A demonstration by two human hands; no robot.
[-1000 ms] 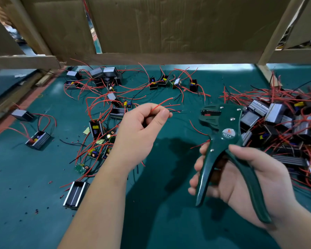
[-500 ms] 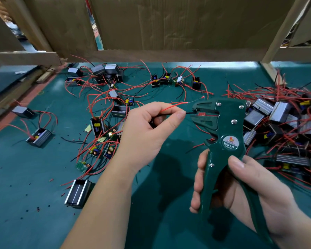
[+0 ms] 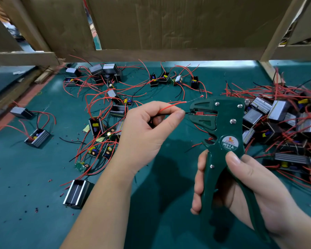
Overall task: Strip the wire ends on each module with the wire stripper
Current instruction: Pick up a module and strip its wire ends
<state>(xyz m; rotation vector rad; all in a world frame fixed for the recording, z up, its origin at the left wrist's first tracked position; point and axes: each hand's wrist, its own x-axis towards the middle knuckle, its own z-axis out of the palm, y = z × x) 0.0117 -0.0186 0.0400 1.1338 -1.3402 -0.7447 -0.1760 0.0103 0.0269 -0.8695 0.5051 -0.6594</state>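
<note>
- Left hand (image 3: 144, 133): pinching black wire (image 3: 171, 113) and red wire (image 3: 169, 106), black tip at the stripper's mouth.
- Right hand (image 3: 248, 187): wrapped around green wire stripper (image 3: 221, 126), held above table (image 3: 16, 186).
- Modules (image 3: 280, 121): heaped right; others scattered left.

Teal bench under a cardboard-and-timber backdrop

A teal mat (image 3: 34, 186) covers the work surface, catching a bright strip of light along its far edge. Behind it stand large brown cardboard sheets (image 3: 178, 24), creased and butted together, with a narrow gap (image 3: 94, 31) showing a lit space beyond. Pale wooden beams (image 3: 22, 58) frame the scene: one runs level on the left, another slants down on the right (image 3: 280, 31). At far left a reddish edge strip (image 3: 16, 112) borders the mat beside a darker surface.
</note>
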